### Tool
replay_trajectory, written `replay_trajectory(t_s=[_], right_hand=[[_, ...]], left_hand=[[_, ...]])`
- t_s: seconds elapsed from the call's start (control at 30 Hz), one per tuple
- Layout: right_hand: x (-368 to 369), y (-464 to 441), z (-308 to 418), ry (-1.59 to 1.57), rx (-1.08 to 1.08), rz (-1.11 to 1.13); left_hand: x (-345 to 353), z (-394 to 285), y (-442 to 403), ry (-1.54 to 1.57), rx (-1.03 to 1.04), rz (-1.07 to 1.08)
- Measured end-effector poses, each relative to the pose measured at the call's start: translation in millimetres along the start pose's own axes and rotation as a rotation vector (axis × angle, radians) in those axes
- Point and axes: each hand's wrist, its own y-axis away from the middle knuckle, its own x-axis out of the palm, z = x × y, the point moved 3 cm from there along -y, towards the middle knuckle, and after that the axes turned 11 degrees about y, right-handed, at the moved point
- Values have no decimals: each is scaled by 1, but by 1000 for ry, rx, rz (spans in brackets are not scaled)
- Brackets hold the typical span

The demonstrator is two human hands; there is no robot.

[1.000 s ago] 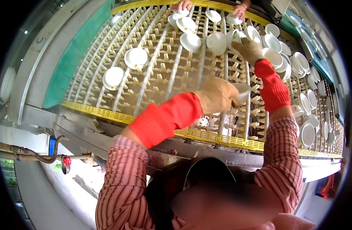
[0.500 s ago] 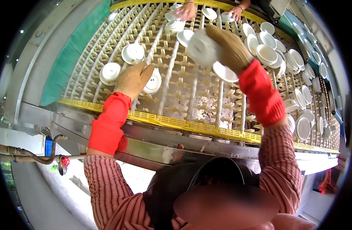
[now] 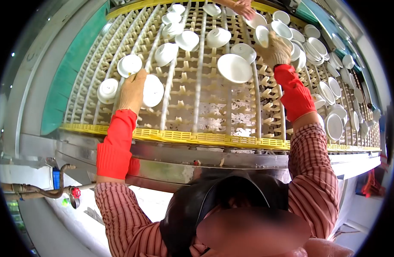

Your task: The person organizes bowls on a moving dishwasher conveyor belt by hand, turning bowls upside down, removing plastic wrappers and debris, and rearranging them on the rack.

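My left hand [image 3: 132,91], in a tan work glove with a red cuff, closes on the edge of a white bowl [image 3: 153,91] standing tilted on the pegged conveyor [image 3: 179,103]. Just beyond its fingers sits another white bowl [image 3: 129,65], and one more bowl [image 3: 107,91] is to its left. My right hand [image 3: 275,50], gloved the same way, is at the edge of the piled dishes with its fingers around a small white bowl [image 3: 261,36]; part of its grip is hidden. Left of it, a large white dish [image 3: 234,68] overlaps a smaller one [image 3: 243,53].
Several white bowls stand tilted among the pegs farther back. Piled dishes [image 3: 317,47] spread along the right side. Another person's hand [image 3: 244,8] reaches in at the far edge. A yellow rail [image 3: 197,137] borders the near side, with a metal ledge [image 3: 175,160] below.
My right hand has let go of the dish it carried and moved to the piled dishes. My left hand has shifted slightly left and now grips a bowl. The co-worker's hands have moved.
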Motion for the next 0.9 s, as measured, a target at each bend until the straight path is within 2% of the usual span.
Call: replay_trajectory(t_s=[0.07,0.1,0.2,0.23,0.33,0.4,0.47,0.5,0.53,0.6,0.63,0.7,0.73,0.77,0.83,0.9], right_hand=[[47,-5,-45,172,-88,13],[45,1,-57,144,-182,-118],[81,-23,-84,84,-147,13],[63,-22,-72,96,-116,68],[42,-26,-57,-148,4,328],[30,-11,-47,-323,-59,388],[5,12,-27,-456,-90,395],[-9,18,-19,-371,-111,483],[-15,26,-12,-361,-163,444],[-11,40,-10,-312,-635,279],[-19,43,-10,-243,-711,208],[-38,54,-9,-110,-843,74],[-44,56,-13,-170,-861,53],[-50,58,-19,-229,-874,34],[-51,59,-29,-408,-910,-52],[-40,51,-23,-467,-839,-182]], left_hand=[[0,-12,-4,185,10,14],[-2,-13,-6,274,10,21],[-10,7,-22,-153,130,-27],[-4,9,-13,-365,274,-118],[31,-35,24,-543,946,-126],[65,-72,57,-454,1042,124],[108,-93,77,-462,1164,274],[130,-99,84,-469,1223,272],[151,-104,86,-477,1284,269],[191,-112,84,-511,1292,340],[203,-115,78,-524,1296,368],[216,-111,58,-662,1020,467],[224,-109,51,-723,883,518],[217,-107,46,-622,901,479],[197,-101,26,-84,618,572],[165,-87,-8,-140,1032,238]])
